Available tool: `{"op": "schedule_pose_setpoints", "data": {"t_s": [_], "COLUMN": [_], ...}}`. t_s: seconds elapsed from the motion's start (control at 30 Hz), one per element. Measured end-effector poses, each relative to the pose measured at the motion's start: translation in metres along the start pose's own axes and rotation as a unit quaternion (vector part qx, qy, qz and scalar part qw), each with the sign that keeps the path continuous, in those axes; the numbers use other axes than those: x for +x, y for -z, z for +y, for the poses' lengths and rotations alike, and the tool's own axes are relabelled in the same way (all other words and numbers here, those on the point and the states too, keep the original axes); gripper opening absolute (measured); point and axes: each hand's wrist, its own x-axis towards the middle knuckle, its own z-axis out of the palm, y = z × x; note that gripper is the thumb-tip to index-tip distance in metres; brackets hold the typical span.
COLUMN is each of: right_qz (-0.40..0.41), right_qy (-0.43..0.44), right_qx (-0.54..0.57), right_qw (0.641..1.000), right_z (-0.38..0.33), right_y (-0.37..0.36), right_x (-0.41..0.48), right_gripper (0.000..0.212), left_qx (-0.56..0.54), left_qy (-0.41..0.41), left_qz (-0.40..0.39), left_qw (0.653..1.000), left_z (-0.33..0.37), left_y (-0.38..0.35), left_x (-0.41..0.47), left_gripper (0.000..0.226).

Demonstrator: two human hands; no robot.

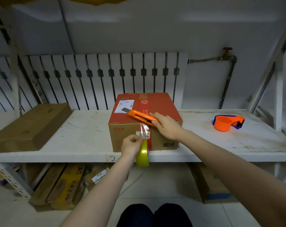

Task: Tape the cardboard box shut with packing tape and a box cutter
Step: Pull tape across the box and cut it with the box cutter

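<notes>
A cardboard box [160, 105] with a red top stands shut on the white shelf [83, 133]. A strip of clear tape [144, 128] comes over its front top edge and down the front face. My left hand [131, 145] pinches the tape and holds the yellow tape roll [142, 155] against the box's front, low near the shelf edge. My right hand [166, 126] rests on the box's front top edge and grips an orange box cutter [141, 117], blade out and pointing left across the top.
A flat brown carton [29, 126] lies on the shelf at the left. An orange and blue tape dispenser [227, 122] sits on the shelf at the right. Several boxes [60, 185] lie on the floor under the shelf. My knees [153, 215] show at the bottom.
</notes>
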Motion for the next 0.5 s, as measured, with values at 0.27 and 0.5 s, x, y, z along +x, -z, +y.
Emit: {"op": "schedule_pose_setpoints", "data": {"t_s": [0.27, 0.5], "right_qz": [0.047, 0.024], "right_qy": [0.01, 0.013], "right_qx": [-0.164, -0.248], "right_qw": [0.985, 0.968], "right_z": [0.023, 0.044], "right_y": [0.018, 0.024], "right_x": [-0.05, -0.07], "right_gripper": [0.025, 0.022], "left_qx": [-0.057, -0.032], "left_qy": [0.047, 0.07], "left_qz": [-0.013, -0.02], "left_qw": [0.997, 0.997], "left_z": [0.006, 0.019], "left_y": [0.003, 0.006], "left_x": [-0.003, -0.007], "left_gripper": [0.006, 0.006]}}
